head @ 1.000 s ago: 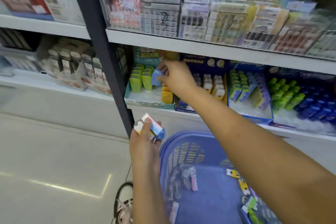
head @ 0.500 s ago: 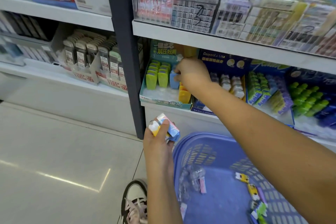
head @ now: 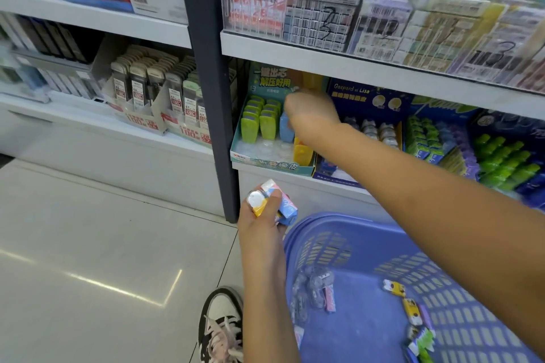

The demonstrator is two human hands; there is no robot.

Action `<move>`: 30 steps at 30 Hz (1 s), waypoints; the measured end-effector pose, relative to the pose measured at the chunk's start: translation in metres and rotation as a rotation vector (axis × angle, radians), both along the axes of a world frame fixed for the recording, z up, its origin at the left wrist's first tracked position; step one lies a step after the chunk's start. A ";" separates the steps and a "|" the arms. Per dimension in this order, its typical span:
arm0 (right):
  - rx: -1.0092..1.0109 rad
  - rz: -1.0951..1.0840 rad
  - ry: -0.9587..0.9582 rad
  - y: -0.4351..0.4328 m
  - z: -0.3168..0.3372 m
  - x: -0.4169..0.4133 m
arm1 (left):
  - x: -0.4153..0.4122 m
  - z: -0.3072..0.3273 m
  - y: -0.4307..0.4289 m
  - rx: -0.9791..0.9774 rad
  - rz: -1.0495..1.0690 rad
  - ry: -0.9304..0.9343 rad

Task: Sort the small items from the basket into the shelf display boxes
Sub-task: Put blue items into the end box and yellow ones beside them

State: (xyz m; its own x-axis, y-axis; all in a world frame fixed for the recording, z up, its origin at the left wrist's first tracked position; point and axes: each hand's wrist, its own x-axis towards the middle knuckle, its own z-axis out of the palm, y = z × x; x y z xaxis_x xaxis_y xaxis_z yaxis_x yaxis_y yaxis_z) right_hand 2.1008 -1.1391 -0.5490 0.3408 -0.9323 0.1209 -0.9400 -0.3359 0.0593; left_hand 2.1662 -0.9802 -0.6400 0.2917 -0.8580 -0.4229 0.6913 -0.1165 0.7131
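Right hand (head: 312, 118), centre of the frame: reaches into the teal cardboard display box (head: 265, 160) on the lower shelf (head: 295, 177). Its fingers are curled down onto the top of a blue piece (head: 286, 128), a smooth rounded plastic block. The outline is blurred, so the exact finger placement cannot be read. The blue piece stands upright in the box, just right of the green pieces (head: 259, 124), which have the same rounded shape and stand in rows. Yellow pieces (head: 303, 153) sit at the box's front right corner.

Left hand (head: 262, 224), below centre: closed round a bundle of small packets (head: 272, 200), glossy and rectangular, in white, yellow, pink and pale blue. It is held above the basket's left rim.

Basket (head: 339, 233), lower right: purple moulded plastic with slotted walls and a smooth floor. Loose inside are clear-wrapped items (head: 312, 286) near the left wall and yellow packets (head: 393, 287) towards the right.

Surroundings: a navy printed display box (head: 368, 97) touches the teal one on its right. A dark metal upright (head: 206, 68) divides the shelving. The floor (head: 88, 244) is pale glossy tile. A black-and-white laced shoe (head: 221, 324) shows at the bottom edge.
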 end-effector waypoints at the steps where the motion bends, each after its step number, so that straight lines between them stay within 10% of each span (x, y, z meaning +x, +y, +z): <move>1: 0.026 0.013 0.008 -0.001 0.001 -0.005 | 0.001 0.000 0.000 0.004 0.004 0.004; 19: 0.158 0.000 -0.006 0.008 -0.005 -0.015 | -0.003 0.012 0.006 -0.083 -0.050 0.190; 30: 0.249 -0.125 -0.981 0.155 -0.026 -0.085 | -0.060 0.026 0.008 -0.190 -0.078 0.140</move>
